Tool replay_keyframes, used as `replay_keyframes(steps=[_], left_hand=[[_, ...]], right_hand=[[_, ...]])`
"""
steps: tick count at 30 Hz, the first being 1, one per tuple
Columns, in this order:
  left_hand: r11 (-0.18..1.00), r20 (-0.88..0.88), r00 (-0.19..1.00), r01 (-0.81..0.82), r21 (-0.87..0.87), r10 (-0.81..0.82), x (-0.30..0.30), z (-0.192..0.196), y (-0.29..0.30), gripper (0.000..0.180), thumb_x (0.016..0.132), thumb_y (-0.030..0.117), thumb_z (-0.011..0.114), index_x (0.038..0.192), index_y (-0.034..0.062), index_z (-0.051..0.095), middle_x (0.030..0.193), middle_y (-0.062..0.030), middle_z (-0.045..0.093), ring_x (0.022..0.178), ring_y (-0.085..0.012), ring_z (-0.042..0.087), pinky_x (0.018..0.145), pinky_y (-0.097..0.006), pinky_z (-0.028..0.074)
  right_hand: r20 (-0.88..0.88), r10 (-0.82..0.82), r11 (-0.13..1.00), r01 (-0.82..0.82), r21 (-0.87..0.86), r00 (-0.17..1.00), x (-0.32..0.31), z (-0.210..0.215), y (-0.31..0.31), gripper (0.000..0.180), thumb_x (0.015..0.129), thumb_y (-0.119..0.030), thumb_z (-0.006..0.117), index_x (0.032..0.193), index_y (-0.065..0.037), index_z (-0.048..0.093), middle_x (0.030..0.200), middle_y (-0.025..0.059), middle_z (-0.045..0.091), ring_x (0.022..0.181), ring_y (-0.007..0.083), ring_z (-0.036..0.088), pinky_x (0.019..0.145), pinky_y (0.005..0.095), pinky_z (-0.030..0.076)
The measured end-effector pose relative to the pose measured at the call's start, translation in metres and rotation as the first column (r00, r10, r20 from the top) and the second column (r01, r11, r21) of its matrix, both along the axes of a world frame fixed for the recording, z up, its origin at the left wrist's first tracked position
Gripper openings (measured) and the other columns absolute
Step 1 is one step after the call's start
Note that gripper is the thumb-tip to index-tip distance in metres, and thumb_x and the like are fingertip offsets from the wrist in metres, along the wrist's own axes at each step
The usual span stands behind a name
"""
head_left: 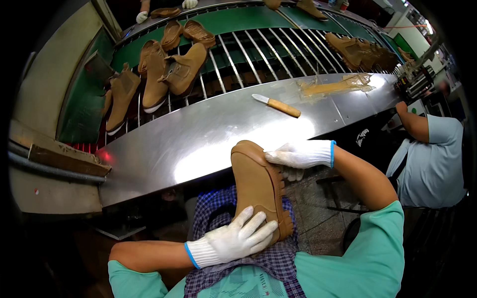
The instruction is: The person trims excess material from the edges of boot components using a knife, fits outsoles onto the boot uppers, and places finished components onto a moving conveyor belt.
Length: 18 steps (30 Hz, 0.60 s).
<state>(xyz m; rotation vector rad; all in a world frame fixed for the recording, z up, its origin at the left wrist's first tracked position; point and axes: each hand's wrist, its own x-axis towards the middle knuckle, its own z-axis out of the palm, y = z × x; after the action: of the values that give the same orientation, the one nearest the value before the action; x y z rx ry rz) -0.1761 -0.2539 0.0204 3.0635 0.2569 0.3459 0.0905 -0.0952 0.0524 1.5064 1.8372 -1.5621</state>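
A tan boot (252,181) with a matching brown lugged sole rests over my lap, its toe pointing away from me. My left hand (233,239), in a white knitted glove with a blue cuff, holds the boot near the heel, its fingers spread across the upper; the thumb side is partly hidden. My right hand (300,153), gloved the same way, grips the sole's edge near the toe, and some of its fingers pass behind the sole. Beyond the boot, a knife (277,105) with a wooden handle and short blade lies on the metal ledge.
Between me and the roller conveyor (243,57) runs the metal ledge (149,154). Several tan boots (184,69) and loose soles stand at the conveyor's left; more boots (357,49) are at its right. Brown tape (338,87) sticks to the ledge. A co-worker (430,161) sits at right.
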Motion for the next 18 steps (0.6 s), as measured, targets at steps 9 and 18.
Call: replay_keyframes(steps=[9,18], left_hand=[[0.997,-0.032,0.999,0.023,0.076,-0.020,0.000,-0.020,-0.002,0.042,0.099,0.030,0.061,0.133,0.0072,0.072,0.140,-0.0182,0.068,0.128,-0.0384,0.064,0.105,-0.058,0.055],[0.974,-0.029,1.000,0.019,0.225,-0.013,0.000,-0.038,-0.004,0.037,0.098,0.033,0.066,0.130,0.0163,0.074,0.135,-0.0112,0.072,0.123,-0.0338,0.069,0.104,-0.054,0.058]], right_hand=[[0.102,0.282,0.858,-0.298,0.419,0.954,-0.010,-0.015,-0.026,0.078,0.111,-0.066,0.029,0.114,-0.004,0.077,0.091,0.0244,0.077,0.088,0.0402,0.076,0.083,0.0467,0.060],[0.143,-0.044,0.703,-0.071,0.707,0.989,-0.012,-0.052,-0.085,0.071,0.107,-0.069,0.043,0.086,-0.006,0.067,0.070,0.0159,0.070,0.064,0.0355,0.073,0.058,0.0463,0.059]])
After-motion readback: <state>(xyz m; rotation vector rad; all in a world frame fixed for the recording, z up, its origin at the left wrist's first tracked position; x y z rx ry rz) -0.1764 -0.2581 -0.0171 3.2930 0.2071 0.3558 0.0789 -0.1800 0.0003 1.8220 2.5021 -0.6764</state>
